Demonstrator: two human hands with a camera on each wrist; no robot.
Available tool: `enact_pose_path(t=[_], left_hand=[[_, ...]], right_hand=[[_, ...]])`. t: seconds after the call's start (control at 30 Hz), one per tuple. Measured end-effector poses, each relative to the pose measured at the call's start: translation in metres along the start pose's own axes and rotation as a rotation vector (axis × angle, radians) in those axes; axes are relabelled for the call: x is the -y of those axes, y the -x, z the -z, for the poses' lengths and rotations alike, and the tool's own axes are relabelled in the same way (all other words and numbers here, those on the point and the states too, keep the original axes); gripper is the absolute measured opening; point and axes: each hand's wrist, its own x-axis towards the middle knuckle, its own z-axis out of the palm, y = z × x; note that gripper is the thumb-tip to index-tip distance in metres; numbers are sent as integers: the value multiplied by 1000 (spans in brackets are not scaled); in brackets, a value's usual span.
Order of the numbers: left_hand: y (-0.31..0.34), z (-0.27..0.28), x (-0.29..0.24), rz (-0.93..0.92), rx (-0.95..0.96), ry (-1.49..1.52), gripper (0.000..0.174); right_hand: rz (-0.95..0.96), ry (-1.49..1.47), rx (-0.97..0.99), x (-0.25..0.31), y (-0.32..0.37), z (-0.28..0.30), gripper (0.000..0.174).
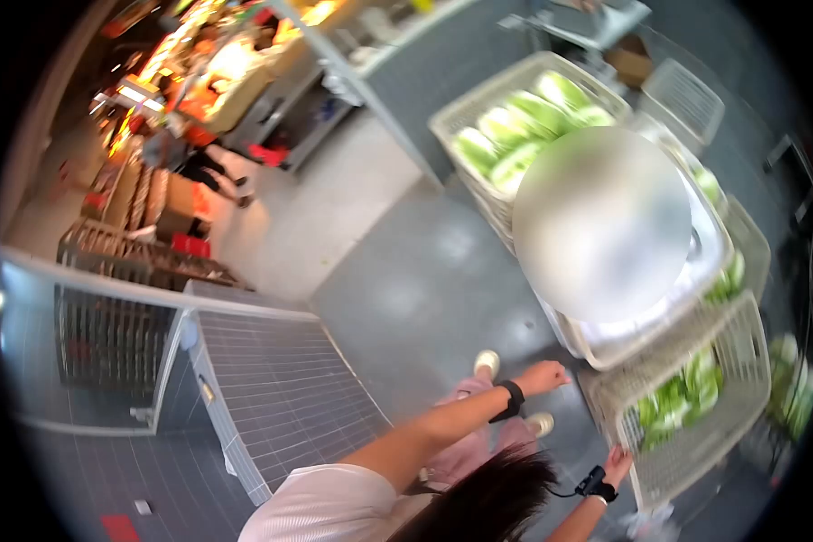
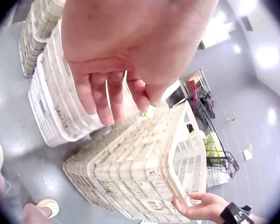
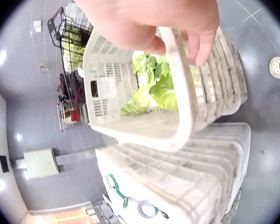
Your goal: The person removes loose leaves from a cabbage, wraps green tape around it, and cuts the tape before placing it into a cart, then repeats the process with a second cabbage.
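"Right hand (image 3: 163, 17)?"
"Gripping one slotted plastic crate (image 3: 181, 86) by its rim; leafy greens (image 3: 163, 92) inside, beyond that hand."
"Left hand (image 2: 130, 49)?"
"Fingers relaxed, slightly bent; same crate to its right, apart."

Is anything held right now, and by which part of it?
The right grip holds the crate of leafy greens by its rim; the left grip holds nothing.

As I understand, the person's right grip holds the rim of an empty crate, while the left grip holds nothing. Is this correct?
Not entirely: the crate is not empty. The right wrist view shows leafy greens inside it. The rest is correct: the right grip holds its rim, and the left grip holds nothing.
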Motion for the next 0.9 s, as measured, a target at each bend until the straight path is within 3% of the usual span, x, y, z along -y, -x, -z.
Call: enact_pose_path(t=[0.03,0.1,0.17,0.23,0.33,0.43,0.5,0.6,0.63,0.73,0.83,0.9], left_hand=[[9,14,20,-28,-89,-18,18],[-49,3,57,-201,-312,158,17],[-7,71,100,-218,-469,319,18],[27,127,154,-162,-521,241,21],[92,200,221,122,-363,440,36],[129,230,257,216,-441,447,44],[123,224,301,157,-650,274,44],[99,251,305,321,-488,629,38],[86,260,296,408,-457,684,36],[40,274,281,378,-394,860,34],[-15,258,292,244,-247,723,36],[-39,269,305,271,-159,608,38]], right_hand=[[-8,40,-23,-1,3,-7,37],[139,183,45,54,-7,-93,44],[103,206,148,9,34,-153,47],[133,279,275,-34,72,-199,48],[206,391,500,-88,114,-261,42],[207,494,642,-121,145,-314,34],[228,534,611,-139,182,-351,25],[338,583,664,-159,157,-387,33],[286,590,641,-158,201,-413,37],[263,606,559,-168,205,-455,38],[249,667,501,-178,194,-480,38],[229,781,485,-195,189,-509,37]])
